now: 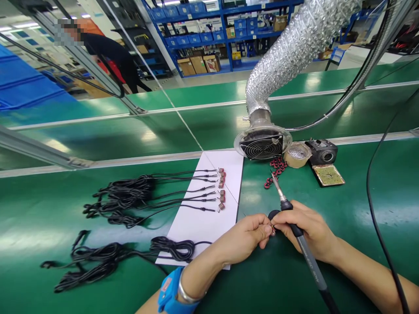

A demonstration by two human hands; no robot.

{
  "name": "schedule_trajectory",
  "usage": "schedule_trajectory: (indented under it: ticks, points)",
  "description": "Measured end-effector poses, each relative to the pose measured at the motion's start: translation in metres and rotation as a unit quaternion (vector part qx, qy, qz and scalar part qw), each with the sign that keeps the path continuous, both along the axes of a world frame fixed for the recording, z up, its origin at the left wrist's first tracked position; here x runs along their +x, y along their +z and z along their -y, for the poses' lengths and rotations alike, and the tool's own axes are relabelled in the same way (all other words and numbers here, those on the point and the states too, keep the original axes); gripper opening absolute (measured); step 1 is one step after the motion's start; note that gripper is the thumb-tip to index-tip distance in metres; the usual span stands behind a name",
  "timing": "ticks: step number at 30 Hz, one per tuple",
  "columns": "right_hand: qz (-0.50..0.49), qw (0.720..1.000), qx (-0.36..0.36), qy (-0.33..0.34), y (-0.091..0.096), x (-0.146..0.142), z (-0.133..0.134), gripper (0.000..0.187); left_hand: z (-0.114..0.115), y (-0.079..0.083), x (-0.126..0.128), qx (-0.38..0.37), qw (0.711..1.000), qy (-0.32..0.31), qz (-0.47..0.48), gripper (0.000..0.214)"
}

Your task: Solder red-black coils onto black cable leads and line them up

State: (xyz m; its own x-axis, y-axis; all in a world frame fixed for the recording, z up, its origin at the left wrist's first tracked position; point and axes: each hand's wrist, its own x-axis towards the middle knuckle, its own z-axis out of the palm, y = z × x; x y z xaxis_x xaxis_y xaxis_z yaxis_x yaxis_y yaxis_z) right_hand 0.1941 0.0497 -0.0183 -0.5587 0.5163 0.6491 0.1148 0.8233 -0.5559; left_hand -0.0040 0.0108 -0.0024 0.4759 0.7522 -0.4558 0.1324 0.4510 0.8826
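Observation:
My right hand (pixel 306 231) grips a soldering iron (pixel 303 242), its tip pointing up and away from me. The same hand's thumb and finger pinch close to my left fingertips. My left hand (pixel 244 240) is closed in a pinch on a small part, mostly hidden by the fingers. A black round piece (pixel 273 214) shows just behind the fingertips. Left of my hands, a white sheet (pixel 225 222) lies on the green bench, with several black cable ends and small metal parts with red (pixel 222 192) lined up on it. A blue wrist strap (pixel 173 290) is on my left wrist.
A fume extractor (pixel 263 141) with a silver duct hangs behind my hands. Near it are a red-black bead-like pile (pixel 278 165), a tape roll (pixel 297 155) and a soldering stand with sponge (pixel 328 175). Bundled black cables (pixel 127 194) lie left. A person (pixel 111 52) bends over beyond.

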Motion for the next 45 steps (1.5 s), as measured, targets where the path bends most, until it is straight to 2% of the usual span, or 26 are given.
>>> schedule_trajectory:
  ticks: [6, 14, 17, 22, 25, 28, 30, 36, 39, 45]
  points:
    - [0.014, 1.0, -0.009, 0.009, 0.002, 0.002, -0.001, 0.02, 0.0, 0.001, -0.001, 0.001, 1.0, -0.01, -0.014, 0.042]
    - [0.024, 0.997, -0.073, 0.03, 0.004, 0.004, -0.001, 0.024, 0.001, -0.002, -0.002, 0.005, 1.0, -0.006, -0.01, 0.038]
    - [0.031, 0.998, -0.056, 0.023, 0.004, 0.003, 0.0, 0.025, 0.001, -0.002, 0.0, -0.014, 1.0, 0.012, 0.011, 0.039]
    - [0.004, 0.999, -0.012, -0.033, 0.001, -0.003, 0.005, 0.029, -0.001, 0.0, 0.004, -0.075, 0.994, 0.064, 0.052, 0.031]
    - [-0.01, 0.997, -0.019, -0.069, -0.003, -0.006, 0.006, 0.026, -0.002, 0.0, 0.006, -0.057, 0.994, 0.091, 0.029, 0.023]
    - [0.016, 0.997, -0.038, -0.066, -0.004, -0.003, 0.004, 0.024, -0.003, -0.004, 0.008, -0.023, 0.994, 0.11, -0.005, 0.015]
    - [0.03, 0.995, -0.055, -0.071, 0.001, 0.004, 0.004, 0.026, -0.004, -0.007, 0.008, -0.008, 0.993, 0.116, -0.025, 0.013]
    - [0.013, 0.982, -0.09, -0.163, 0.03, 0.031, 0.02, 0.043, -0.005, -0.012, 0.01, -0.005, 0.991, 0.126, -0.04, 0.015]
    - [0.014, 0.978, -0.111, -0.175, 0.033, 0.041, 0.031, 0.035, -0.004, -0.011, 0.011, 0.014, 0.992, 0.114, -0.055, 0.015]
    - [-0.009, 0.964, -0.179, -0.195, 0.022, 0.04, 0.04, 0.02, -0.006, -0.011, 0.011, 0.04, 0.99, 0.103, -0.091, 0.013]
